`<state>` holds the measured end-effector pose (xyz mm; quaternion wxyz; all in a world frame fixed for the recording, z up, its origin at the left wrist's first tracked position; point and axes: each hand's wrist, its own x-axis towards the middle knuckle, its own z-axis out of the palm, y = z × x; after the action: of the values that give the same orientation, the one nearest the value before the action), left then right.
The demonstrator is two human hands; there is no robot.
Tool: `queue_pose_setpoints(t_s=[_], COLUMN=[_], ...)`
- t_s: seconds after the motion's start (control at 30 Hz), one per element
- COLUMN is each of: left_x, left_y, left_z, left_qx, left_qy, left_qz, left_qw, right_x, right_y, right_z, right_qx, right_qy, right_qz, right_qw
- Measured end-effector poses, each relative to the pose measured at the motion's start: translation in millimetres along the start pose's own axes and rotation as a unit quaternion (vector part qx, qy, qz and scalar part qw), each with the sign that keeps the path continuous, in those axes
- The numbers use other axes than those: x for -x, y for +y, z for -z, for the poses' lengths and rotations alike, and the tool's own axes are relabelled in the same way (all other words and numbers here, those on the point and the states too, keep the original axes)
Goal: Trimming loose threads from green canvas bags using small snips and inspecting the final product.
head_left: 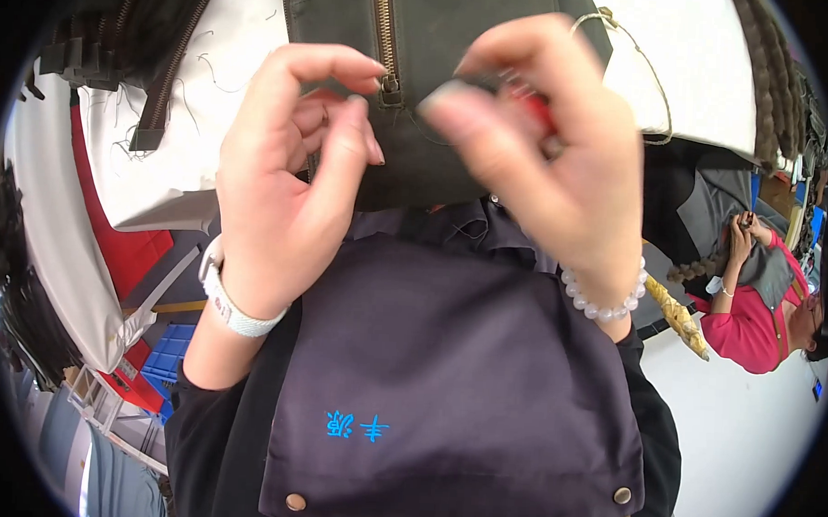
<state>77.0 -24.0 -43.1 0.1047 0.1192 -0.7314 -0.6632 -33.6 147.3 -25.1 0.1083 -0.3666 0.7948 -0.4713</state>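
Pinching fingers [350,120] beside zipper pull [389,86]

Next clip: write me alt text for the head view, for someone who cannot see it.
Two bare hands work close together at the zipper of a dark bag: the left hand pinches beside the zipper pull, the right hand holds a small red tool. A dark apron fills the foreground.

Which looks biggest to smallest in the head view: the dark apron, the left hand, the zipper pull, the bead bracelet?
1. Dark apron, by far the largest.
2. Left hand, though it is close to the camera, which enlarges it.
3. Bead bracelet on the right wrist.
4. Zipper pull, the smallest.
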Motion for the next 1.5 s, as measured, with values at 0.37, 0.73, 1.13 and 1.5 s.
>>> queue_pose_setpoints(t_s=[0.37,0.73,1.13,1.5], left_x=[-18.8,-1.0,-10.2,-15.7], left_y=[-13.9,-25.8,-31.6,-30.6], left_z=[31.8,7.4,3.1,5.0], left_qx=[0.278,0.137,-0.014,-0.120], left_qy=[0.153,0.024,-0.036,-0.059], left_qz=[-0.111,0.041,-0.003,-0.071], left_qw=[0.942,0.989,0.999,0.988], right_x=[0.8,-3.6,-4.3,-8.6], right_y=[8.8,7.4,0.5,-4.9], right_z=[-33.8,-6.9,-5.5,4.3], right_qx=[0.245,0.097,0.120,-0.010], right_qy=[-0.031,-0.089,-0.106,-0.229], right_qz=[0.018,-0.042,-0.041,-0.033], right_qw=[0.969,0.990,0.986,0.973])
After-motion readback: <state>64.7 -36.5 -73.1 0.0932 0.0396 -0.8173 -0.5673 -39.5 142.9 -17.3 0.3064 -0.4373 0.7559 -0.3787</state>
